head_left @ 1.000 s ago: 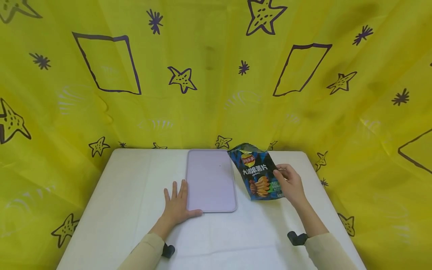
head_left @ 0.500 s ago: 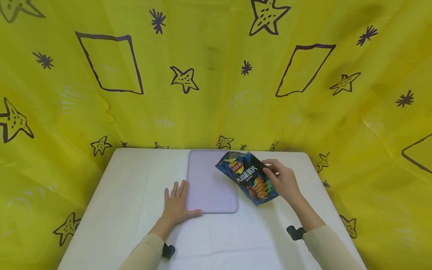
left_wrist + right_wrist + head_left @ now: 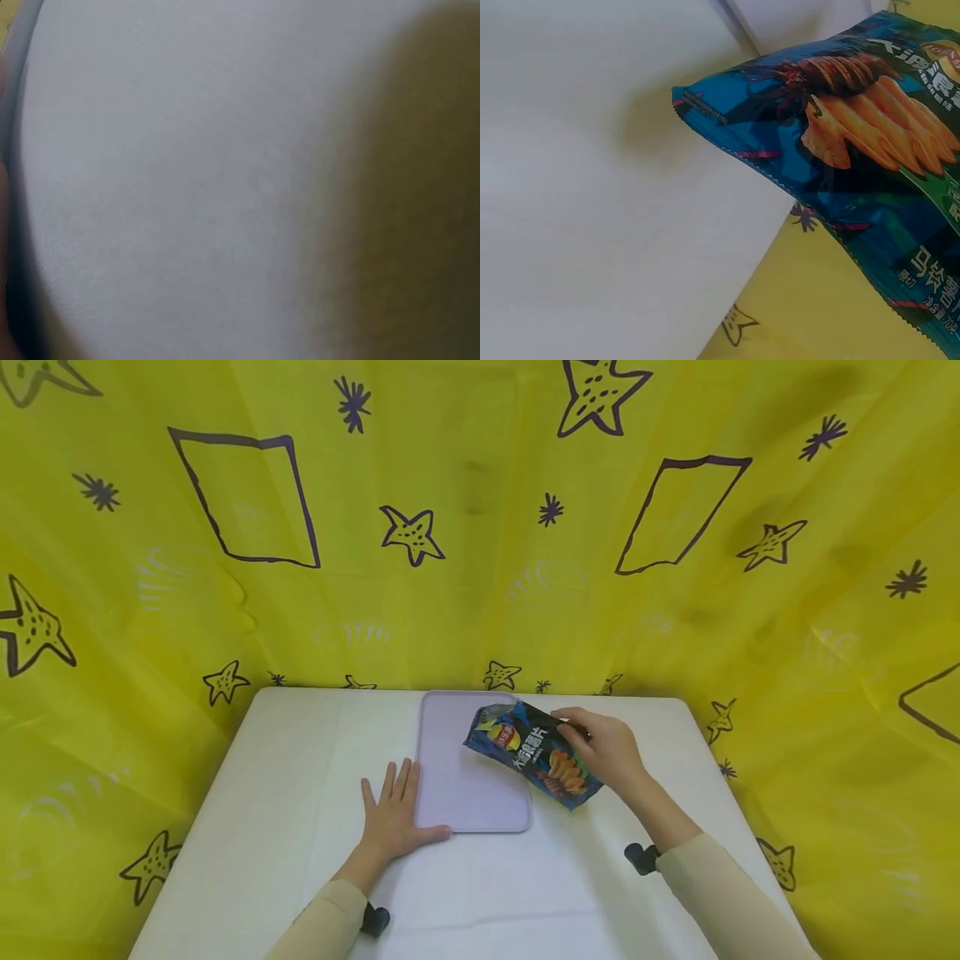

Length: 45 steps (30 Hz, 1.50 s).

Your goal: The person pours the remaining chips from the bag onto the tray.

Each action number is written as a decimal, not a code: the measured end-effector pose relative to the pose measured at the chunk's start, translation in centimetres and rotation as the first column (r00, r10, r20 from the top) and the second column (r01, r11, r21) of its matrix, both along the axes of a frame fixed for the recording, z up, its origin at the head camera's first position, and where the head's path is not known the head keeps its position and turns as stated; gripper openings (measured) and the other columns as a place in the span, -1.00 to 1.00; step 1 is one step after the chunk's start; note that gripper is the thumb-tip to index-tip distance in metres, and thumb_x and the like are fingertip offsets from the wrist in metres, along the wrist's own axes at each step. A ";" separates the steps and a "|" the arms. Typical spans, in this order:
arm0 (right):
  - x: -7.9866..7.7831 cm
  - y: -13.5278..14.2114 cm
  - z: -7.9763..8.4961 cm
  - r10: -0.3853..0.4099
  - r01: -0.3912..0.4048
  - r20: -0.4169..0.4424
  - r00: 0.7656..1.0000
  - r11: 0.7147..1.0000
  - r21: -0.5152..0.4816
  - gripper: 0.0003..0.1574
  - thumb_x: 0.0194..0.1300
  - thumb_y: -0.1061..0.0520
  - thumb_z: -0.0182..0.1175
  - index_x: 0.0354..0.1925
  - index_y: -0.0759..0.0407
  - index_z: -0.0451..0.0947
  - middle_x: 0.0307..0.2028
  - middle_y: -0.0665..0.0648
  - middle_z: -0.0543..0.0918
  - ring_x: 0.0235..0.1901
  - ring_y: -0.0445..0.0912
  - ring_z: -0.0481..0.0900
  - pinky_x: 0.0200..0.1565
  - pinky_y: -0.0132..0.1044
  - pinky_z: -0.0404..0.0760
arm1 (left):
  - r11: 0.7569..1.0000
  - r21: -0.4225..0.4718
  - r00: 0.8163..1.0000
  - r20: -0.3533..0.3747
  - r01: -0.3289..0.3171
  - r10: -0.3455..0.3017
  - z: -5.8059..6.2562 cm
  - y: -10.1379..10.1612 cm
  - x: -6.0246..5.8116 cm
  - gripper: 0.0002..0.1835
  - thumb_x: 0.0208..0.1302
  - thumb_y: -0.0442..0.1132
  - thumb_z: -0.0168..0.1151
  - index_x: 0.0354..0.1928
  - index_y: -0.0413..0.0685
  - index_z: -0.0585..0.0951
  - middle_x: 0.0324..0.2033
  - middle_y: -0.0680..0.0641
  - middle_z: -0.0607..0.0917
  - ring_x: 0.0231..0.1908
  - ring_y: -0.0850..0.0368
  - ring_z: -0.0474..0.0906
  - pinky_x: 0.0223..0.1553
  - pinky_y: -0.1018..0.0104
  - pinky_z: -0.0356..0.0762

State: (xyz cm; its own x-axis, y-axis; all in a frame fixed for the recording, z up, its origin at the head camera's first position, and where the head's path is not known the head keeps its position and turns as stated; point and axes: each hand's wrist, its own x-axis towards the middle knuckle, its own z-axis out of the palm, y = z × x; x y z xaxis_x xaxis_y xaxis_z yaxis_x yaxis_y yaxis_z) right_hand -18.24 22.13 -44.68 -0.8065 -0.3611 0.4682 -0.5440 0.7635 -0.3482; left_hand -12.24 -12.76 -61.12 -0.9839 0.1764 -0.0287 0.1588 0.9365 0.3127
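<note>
In the head view, my right hand [image 3: 606, 750] grips a dark blue bag of potato chips [image 3: 528, 750] by its right side edge. The bag tilts to the left, its torn top end over a pale purple tray [image 3: 468, 810] and its bottom end past the tray's right rim. Spread fingers of my left hand [image 3: 393, 814] rest at the tray's left edge, the thumb along the near left corner. The right wrist view shows the bag [image 3: 855, 142] from its bottom seal, raised over the table. The left wrist view holds mostly blurred white cloth.
A white-covered table [image 3: 285, 827] carries the tray. Behind and beside it hangs a yellow curtain [image 3: 480, 610] printed with stars and outlined shapes. A dark wrist mount [image 3: 641, 858] sits below the right wrist, another mount [image 3: 375, 920] by the left.
My right hand has carried the chip bag leftward, and the bag has tipped further so its torn end now lies over the tray. The left hand stays in place.
</note>
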 end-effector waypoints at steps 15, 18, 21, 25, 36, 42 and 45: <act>-1.6 -2.2 1.8 0.072 -0.073 0.011 0.997 0.990 0.120 -0.72 0.35 0.09 0.30 0.02 -0.08 0.72 -0.16 0.02 0.80 -0.35 -0.08 0.75 -0.41 -0.18 0.63 | 0.999 0.034 1.000 -0.022 0.011 -0.010 0.0 0.0 0.0 0.43 -0.15 0.69 0.15 0.59 -0.11 -0.04 0.57 -0.19 -0.02 0.56 -0.23 -0.26 0.35 -0.46 -0.58; -1.9 -2.6 2.0 0.081 -0.082 0.013 0.997 0.987 0.135 -0.72 0.34 0.08 0.31 0.01 -0.08 0.73 -0.14 0.02 0.80 -0.28 -0.05 0.77 -0.35 -0.15 0.68 | 0.999 0.043 0.999 -0.030 0.013 -0.012 0.1 0.0 -0.1 0.42 -0.15 0.67 0.17 0.59 -0.11 -0.03 0.57 -0.19 0.00 0.56 -0.23 -0.24 0.35 -0.46 -0.58; -2.1 -3.0 2.2 0.096 -0.096 0.009 0.995 0.983 0.155 -0.72 0.34 0.09 0.31 0.01 -0.07 0.74 -0.14 0.02 0.80 -0.27 -0.06 0.77 -0.35 -0.17 0.68 | 0.999 0.041 1.000 -0.013 0.019 -0.019 0.3 0.0 -0.1 0.42 -0.14 0.67 0.16 0.59 -0.10 -0.05 0.58 -0.18 -0.03 0.56 -0.22 -0.27 0.34 -0.46 -0.59; -2.3 -3.4 2.3 0.118 -0.115 -0.002 0.993 0.975 0.189 -0.71 0.33 0.08 0.32 0.02 -0.07 0.75 -0.15 0.02 0.80 -0.33 -0.11 0.75 -0.41 -0.23 0.64 | 1.000 0.020 1.000 0.010 0.024 -0.024 0.5 0.0 -0.1 0.42 -0.12 0.68 0.13 0.59 -0.09 -0.09 0.58 -0.17 -0.06 0.57 -0.20 -0.30 0.34 -0.47 -0.57; -2.8 -4.5 3.1 0.163 -0.162 0.014 0.986 0.955 0.248 -0.73 0.32 0.08 0.33 -0.01 -0.08 0.76 -0.25 0.01 0.82 -0.53 -0.16 0.67 -0.59 -0.32 0.48 | 1.000 0.015 1.000 0.014 0.025 -0.025 0.6 0.0 0.0 0.42 -0.12 0.69 0.13 0.59 -0.08 -0.08 0.58 -0.16 -0.05 0.56 -0.21 -0.27 0.35 -0.47 -0.53; -3.1 -5.0 3.8 0.201 -0.203 0.037 0.979 0.941 0.269 -0.73 0.31 0.10 0.34 -0.02 -0.06 0.77 -0.30 0.01 0.81 -0.65 -0.28 0.46 -0.63 -0.41 0.30 | 1.000 0.000 1.000 0.005 0.019 -0.019 0.5 -0.1 0.0 0.42 -0.13 0.69 0.13 0.59 -0.08 -0.07 0.58 -0.16 -0.03 0.56 -0.21 -0.25 0.36 -0.47 -0.50; -3.3 -5.3 4.0 0.217 -0.221 0.047 0.975 0.927 0.302 -0.74 0.31 0.10 0.34 -0.03 -0.06 0.77 -0.31 0.00 0.81 -0.66 -0.30 0.41 -0.62 -0.43 0.32 | 1.000 -0.004 1.000 0.008 0.017 -0.017 0.5 -0.2 0.1 0.41 -0.12 0.69 0.12 0.59 -0.08 -0.07 0.58 -0.16 -0.04 0.56 -0.21 -0.27 0.35 -0.48 -0.52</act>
State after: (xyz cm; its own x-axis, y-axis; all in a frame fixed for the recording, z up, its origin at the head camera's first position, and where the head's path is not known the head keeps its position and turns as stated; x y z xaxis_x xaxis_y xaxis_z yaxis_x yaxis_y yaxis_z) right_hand -21.49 16.85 -40.67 -0.6960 -0.6529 0.2988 -0.7069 0.6959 -0.1262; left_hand -12.19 -12.95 -60.66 -0.9805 0.1930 -0.0374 0.1722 0.9349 0.3104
